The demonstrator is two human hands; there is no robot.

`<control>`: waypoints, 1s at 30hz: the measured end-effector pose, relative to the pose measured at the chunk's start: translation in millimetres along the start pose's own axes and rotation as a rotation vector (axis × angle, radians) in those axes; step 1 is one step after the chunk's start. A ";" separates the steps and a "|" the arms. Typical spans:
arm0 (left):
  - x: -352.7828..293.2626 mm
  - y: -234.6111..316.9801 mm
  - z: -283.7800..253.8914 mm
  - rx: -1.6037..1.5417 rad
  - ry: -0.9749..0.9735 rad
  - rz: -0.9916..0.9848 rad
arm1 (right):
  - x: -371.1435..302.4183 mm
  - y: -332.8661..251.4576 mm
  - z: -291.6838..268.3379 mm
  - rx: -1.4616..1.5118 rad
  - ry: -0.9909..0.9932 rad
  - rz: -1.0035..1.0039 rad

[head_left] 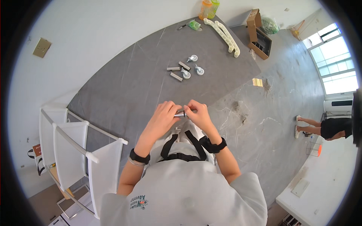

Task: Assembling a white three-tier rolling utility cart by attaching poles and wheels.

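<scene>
In front of my body, my left hand (164,115) is closed around a short shiny metal tube (180,114). The fingers of my right hand (198,113) pinch the tube's right end, where a dark ring shows. Whatever else the right fingers hold there is hidden. Farther out on the grey surface (128,79) lie three caster wheels (200,70) with pale wheels and metal stems. Among them are three loose metal tubes (176,77).
To the left stands a white rack (102,169) with tubular rails. Two cream-coloured bars (221,35) lie at the far side, near orange and green bottles (206,7) and a green packet (194,25). An open cardboard box (260,43) sits beyond. At right is another person (333,128).
</scene>
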State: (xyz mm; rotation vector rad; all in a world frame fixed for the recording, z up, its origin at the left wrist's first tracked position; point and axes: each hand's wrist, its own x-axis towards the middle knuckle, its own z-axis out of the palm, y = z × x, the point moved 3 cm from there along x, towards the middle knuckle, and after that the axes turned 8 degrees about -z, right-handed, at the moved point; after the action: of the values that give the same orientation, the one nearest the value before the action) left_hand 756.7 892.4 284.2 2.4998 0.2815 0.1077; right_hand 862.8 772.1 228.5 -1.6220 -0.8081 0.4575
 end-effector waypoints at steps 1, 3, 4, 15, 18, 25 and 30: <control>3.9 -8.4 6.6 -0.046 -0.027 -0.021 | 4.4 1.0 -3.1 0.017 -0.004 0.028; 14.0 -13.3 9.2 -0.097 -0.051 -0.044 | 14.1 6.2 -9.2 0.029 -0.012 0.058; 19.5 -10.6 6.5 -0.099 -0.033 -0.022 | 19.0 10.4 -10.8 0.025 -0.020 0.032; 77.5 -1.0 20.2 -0.035 0.069 -0.055 | 76.1 34.5 -50.8 0.109 -0.173 0.124; 86.6 -10.3 28.3 -0.260 -0.077 -0.315 | 86.6 34.9 -56.6 0.140 -0.214 0.173; 91.6 -7.3 26.2 -0.063 0.037 -0.236 | 98.9 42.0 -56.4 0.134 -0.246 0.172; 91.2 -19.6 33.8 -0.079 -0.073 -0.243 | 102.1 40.7 -54.0 0.120 -0.295 0.161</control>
State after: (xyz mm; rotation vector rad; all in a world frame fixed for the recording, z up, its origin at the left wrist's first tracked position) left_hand 846.8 909.2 246.4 2.3656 0.5369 -0.0695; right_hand 979.7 806.1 214.9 -1.5336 -0.8529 0.8585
